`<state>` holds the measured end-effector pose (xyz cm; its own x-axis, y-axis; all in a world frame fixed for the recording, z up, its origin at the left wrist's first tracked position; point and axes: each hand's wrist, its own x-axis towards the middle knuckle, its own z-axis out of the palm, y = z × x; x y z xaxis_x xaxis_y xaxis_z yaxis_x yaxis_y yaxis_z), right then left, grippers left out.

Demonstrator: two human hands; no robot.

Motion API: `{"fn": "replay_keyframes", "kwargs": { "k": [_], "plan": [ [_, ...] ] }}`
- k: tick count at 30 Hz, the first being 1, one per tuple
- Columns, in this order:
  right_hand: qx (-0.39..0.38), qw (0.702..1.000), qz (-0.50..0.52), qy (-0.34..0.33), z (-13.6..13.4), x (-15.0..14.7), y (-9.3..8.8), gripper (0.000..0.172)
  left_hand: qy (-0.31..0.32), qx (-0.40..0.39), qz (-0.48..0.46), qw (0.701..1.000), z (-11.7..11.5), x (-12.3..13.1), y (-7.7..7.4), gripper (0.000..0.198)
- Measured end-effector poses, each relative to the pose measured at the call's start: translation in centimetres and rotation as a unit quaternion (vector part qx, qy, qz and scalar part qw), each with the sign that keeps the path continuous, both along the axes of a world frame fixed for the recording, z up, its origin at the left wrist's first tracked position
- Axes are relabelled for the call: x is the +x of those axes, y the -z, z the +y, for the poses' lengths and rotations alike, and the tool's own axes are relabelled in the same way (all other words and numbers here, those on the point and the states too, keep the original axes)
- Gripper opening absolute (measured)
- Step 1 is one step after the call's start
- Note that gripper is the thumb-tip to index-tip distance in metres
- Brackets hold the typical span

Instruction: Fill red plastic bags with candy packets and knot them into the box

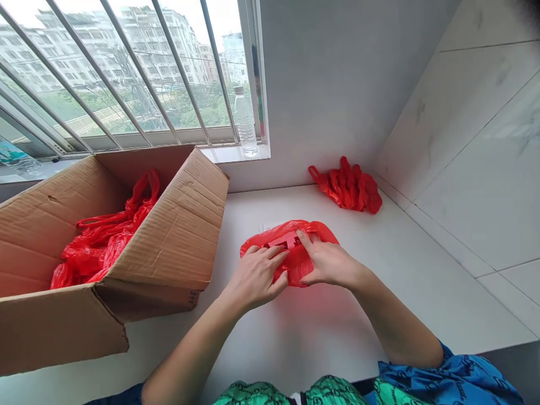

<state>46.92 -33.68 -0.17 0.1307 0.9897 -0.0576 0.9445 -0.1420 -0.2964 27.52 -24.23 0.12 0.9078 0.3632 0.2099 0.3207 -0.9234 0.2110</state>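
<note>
A red plastic bag (291, 233) lies crumpled on the white counter (320, 326) in front of me. My left hand (256, 275) pinches its near left edge, fingers closed on the plastic. My right hand (327, 261) presses on the bag's right side, index finger stretched toward the middle, thumb tucked under the plastic. Both hands grip the same bag.
An open cardboard box (177, 225) at the left holds several loose red bags (105, 236). A pile of folded red bags (348, 185) sits in the far corner by the tiled wall. A water bottle (245, 121) stands on the windowsill.
</note>
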Motion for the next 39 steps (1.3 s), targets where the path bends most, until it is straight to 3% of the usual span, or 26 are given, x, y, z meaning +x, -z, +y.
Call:
{"fn": "replay_keyframes", "kwargs": {
  "k": [3,5,6,9,13,16,21,24,26,30,34,39],
  "plan": [
    [-0.010,0.999,-0.009,0.032,0.1,0.6,0.3,0.074,-0.017,0.000,0.021,1.000,-0.1,0.2,1.2,0.032],
    [0.010,0.999,0.000,0.047,0.3,0.9,1.0,0.044,-0.017,-0.010,0.012,1.000,-0.2,0.1,1.7,0.041],
    [0.022,0.998,0.003,0.059,0.5,1.0,1.3,0.037,-0.017,-0.018,0.004,1.000,-0.2,0.0,2.0,0.048],
    [0.034,0.995,-0.030,0.094,1.1,0.7,2.3,0.040,-0.032,-0.033,-0.015,0.999,-0.1,-0.2,2.8,0.056],
    [-0.021,0.988,-0.131,0.078,1.5,-0.3,2.8,0.022,-0.043,0.006,0.008,0.999,0.8,-0.8,3.6,0.038],
    [-0.010,0.988,-0.153,0.035,1.6,-1.1,2.7,0.034,-0.016,0.026,0.050,0.998,1.4,-1.2,3.6,0.025],
    [0.099,0.989,-0.077,-0.080,3.3,-2.7,3.2,0.012,0.011,0.005,0.093,0.996,0.9,-0.9,3.0,0.031],
    [0.092,0.990,-0.042,-0.102,4.7,-3.1,4.2,0.023,0.022,-0.001,0.097,0.995,0.5,-0.8,2.9,0.033],
    [0.076,0.991,-0.040,-0.099,5.0,-2.9,4.4,0.026,0.026,-0.002,0.104,0.994,0.6,-1.1,2.8,0.034],
    [0.079,0.993,-0.036,-0.080,4.0,-1.4,2.9,0.011,-0.002,0.007,0.117,0.993,1.8,-2.0,2.8,0.034],
    [0.051,0.995,-0.079,0.022,2.4,-0.3,0.3,0.018,-0.036,-0.002,0.130,0.991,2.6,-2.6,2.9,0.035],
    [-0.004,0.992,-0.125,0.035,1.5,-0.5,-1.4,0.028,-0.032,-0.008,0.134,0.990,2.1,-2.3,2.7,0.030]
  ]
}}
